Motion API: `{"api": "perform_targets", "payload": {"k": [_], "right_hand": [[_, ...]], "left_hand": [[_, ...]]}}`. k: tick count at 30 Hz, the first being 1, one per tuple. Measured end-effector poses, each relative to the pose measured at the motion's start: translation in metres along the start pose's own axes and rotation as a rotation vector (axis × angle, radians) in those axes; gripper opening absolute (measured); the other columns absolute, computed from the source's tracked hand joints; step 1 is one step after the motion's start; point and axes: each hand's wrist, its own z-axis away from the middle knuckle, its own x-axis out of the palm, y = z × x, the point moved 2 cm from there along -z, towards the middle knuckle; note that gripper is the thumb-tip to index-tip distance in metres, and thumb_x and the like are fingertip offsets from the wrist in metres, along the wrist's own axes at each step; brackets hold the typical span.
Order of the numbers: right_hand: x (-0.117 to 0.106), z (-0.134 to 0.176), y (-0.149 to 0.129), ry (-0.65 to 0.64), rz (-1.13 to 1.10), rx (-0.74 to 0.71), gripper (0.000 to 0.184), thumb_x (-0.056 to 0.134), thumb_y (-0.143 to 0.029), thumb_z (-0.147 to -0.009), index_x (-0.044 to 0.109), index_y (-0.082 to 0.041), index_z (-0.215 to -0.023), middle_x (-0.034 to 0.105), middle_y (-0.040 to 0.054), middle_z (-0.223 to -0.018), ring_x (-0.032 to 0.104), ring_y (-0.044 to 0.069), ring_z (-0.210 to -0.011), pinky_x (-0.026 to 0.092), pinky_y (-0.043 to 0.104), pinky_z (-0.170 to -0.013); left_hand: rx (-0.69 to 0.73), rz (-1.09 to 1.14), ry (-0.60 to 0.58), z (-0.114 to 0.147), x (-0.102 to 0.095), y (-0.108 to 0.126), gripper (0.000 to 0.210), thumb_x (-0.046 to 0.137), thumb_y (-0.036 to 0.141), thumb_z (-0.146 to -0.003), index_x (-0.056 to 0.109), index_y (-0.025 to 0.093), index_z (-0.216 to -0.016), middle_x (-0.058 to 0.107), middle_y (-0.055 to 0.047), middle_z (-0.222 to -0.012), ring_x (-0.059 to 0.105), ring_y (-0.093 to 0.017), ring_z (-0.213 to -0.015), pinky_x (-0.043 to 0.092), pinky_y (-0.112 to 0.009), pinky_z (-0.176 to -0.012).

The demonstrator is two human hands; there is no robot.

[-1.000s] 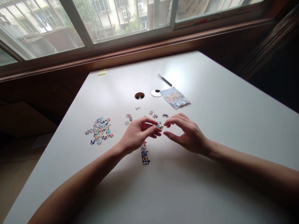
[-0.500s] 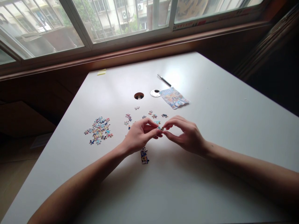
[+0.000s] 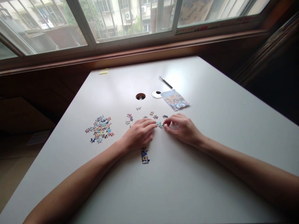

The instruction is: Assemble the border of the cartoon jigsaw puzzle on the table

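My right hand [image 3: 183, 128] is at the table's middle, thumb and forefinger pinched on a small puzzle piece [image 3: 163, 125]. Light blue puzzle pieces [image 3: 159, 123] lie against it, between my two hands. Palm down, my left hand [image 3: 139, 132] rests just to their left, its fingers stretched out and its fingertips by the blue pieces; I see nothing in its grasp. Below that hand is a joined strip of dark blue and yellow puzzle pieces [image 3: 144, 156], its upper end partly hidden. Several loose pieces [image 3: 154, 115] lie behind my hands.
A heap of mixed puzzle pieces [image 3: 100, 129] spreads over the left of the white table [image 3: 187, 186]. Farther back are a picture sheet [image 3: 175, 100], a pen [image 3: 165, 82], a round cable hole [image 3: 140, 96] and its cover [image 3: 156, 94]. A yellow sticker [image 3: 103, 71] marks the back-left edge.
Both hands have lowered to the table. My left hand has let go of the blue puzzle piece and drawn slightly left, its fingers straighter. The view has shifted slightly.
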Motion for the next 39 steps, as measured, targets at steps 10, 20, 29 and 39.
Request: {"api": "perform_targets", "payload": {"k": [10,20,29,39], "right_hand": [[0.006,-0.001,-0.007,0.007,0.021,-0.006,0.009,0.064,-0.023,-0.087,0.073,-0.022,-0.088,0.068,0.0036,-0.077,0.057,0.02,-0.075,0.049,0.033,-0.074],[0.006,0.004,-0.007,0.013,0.067,-0.03,0.011,0.062,-0.026,-0.091,0.073,-0.022,-0.092,0.068,0.0048,-0.079,0.058,0.02,-0.076,0.049,0.035,-0.075],[0.005,0.01,-0.008,0.0,0.148,-0.122,0.017,0.057,-0.024,-0.094,0.074,-0.024,-0.098,0.069,0.0071,-0.088,0.059,0.022,-0.083,0.051,0.036,-0.076],[0.004,0.01,-0.011,-0.031,0.165,-0.136,0.02,0.053,-0.021,-0.095,0.073,-0.022,-0.1,0.067,0.0084,-0.087,0.059,0.022,-0.082,0.052,0.038,-0.077]], "left_hand": [[-0.012,-0.053,-0.077,0.0,-0.001,0.004,0.042,0.049,0.017,-0.093,0.058,0.022,-0.133,0.061,-0.009,-0.134,0.054,-0.025,-0.126,0.044,-0.043,-0.107],[-0.014,-0.092,-0.096,-0.002,-0.001,0.006,0.039,0.049,0.016,-0.092,0.06,0.022,-0.128,0.061,-0.008,-0.133,0.054,-0.024,-0.124,0.042,-0.041,-0.106],[-0.018,-0.097,-0.098,-0.001,-0.002,0.007,0.039,0.049,0.016,-0.092,0.06,0.023,-0.128,0.061,-0.007,-0.133,0.054,-0.024,-0.126,0.04,-0.04,-0.109],[-0.028,-0.094,-0.122,-0.002,-0.001,0.007,0.04,0.049,0.017,-0.093,0.057,0.023,-0.132,0.06,-0.008,-0.134,0.052,-0.024,-0.127,0.039,-0.041,-0.11]]}}
